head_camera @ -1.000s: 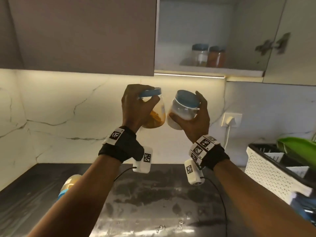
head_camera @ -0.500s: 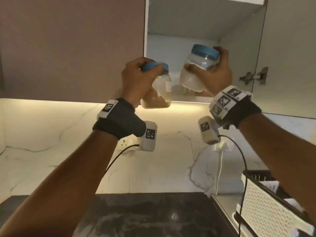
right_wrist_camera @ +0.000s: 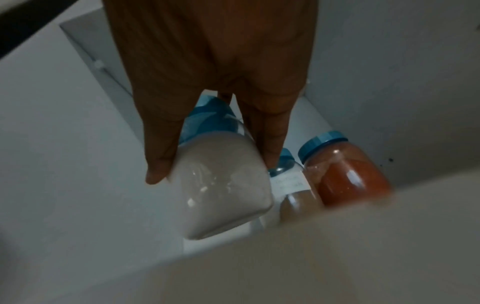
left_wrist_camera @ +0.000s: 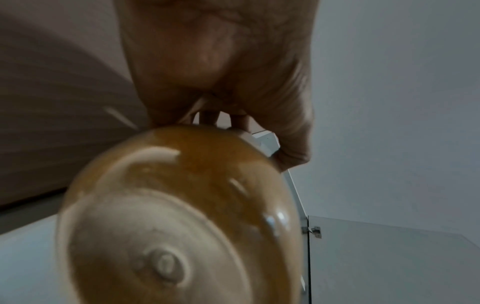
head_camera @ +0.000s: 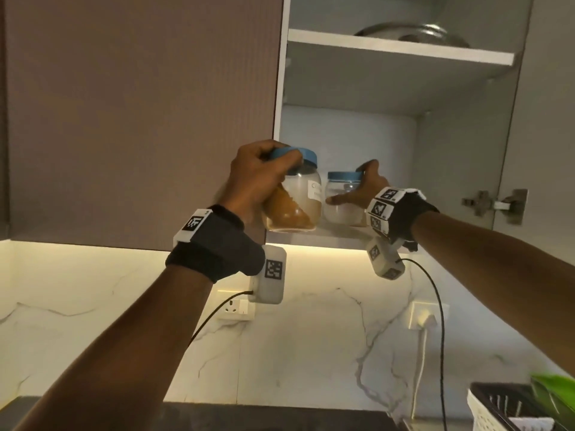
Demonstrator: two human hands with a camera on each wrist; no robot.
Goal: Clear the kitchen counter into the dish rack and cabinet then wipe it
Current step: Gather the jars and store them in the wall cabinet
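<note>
The open cabinet's lower shelf is at hand height. My left hand grips the blue lid of a clear jar of orange-brown powder, held tilted just in front of the shelf's left end. The left wrist view shows that jar's base under my left hand. My right hand holds a blue-lidded jar of white powder, which stands on the shelf. In the right wrist view my right hand has its thumb and fingers either side of this jar.
A reddish powder jar and a labelled brown powder jar stand deeper on the shelf. A steel dish lies on the upper shelf. The cabinet door hangs open at right. White dish rack with green plate is at bottom right.
Both hands rose from above the counter to the cabinet. The white powder jar went from mid-air onto the lower shelf. The orange-brown jar came up to the shelf's front.
</note>
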